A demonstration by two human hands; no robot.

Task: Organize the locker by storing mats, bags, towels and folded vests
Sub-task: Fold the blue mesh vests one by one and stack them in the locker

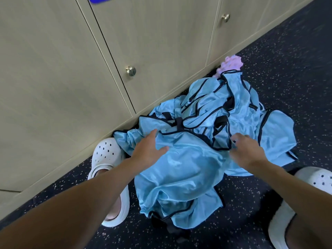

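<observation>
Several light-blue vests (188,159) with black trim lie in one crumpled heap on the dark speckled floor (296,69), pushed up against the foot of the locker doors (161,42). None looks folded, so I judge the folding step is only starting.

The left hand (149,150) sits at about nine o'clock of the heap. Its fingers are straight and the thumb is spread, flat on or just over the topmost sheet, probably to smooth it or pin it down while an edge is found. The right hand (246,151) is at about three o'clock, with its fingertips at a black-bound edge. Blur hides whether it pinches that binding or only touches it, so I cannot tell its grip.

At one o'clock of the heap a pink nubbly item (231,64) peeks out from behind the vests, touching them; what it is I cannot say. At ten o'clock a round knob (130,71) marks a closed door, which would need opening before anything goes in. White clogs (106,155) flank the heap at eight and four o'clock, so the person stands astride the work with both arms reaching down.
</observation>
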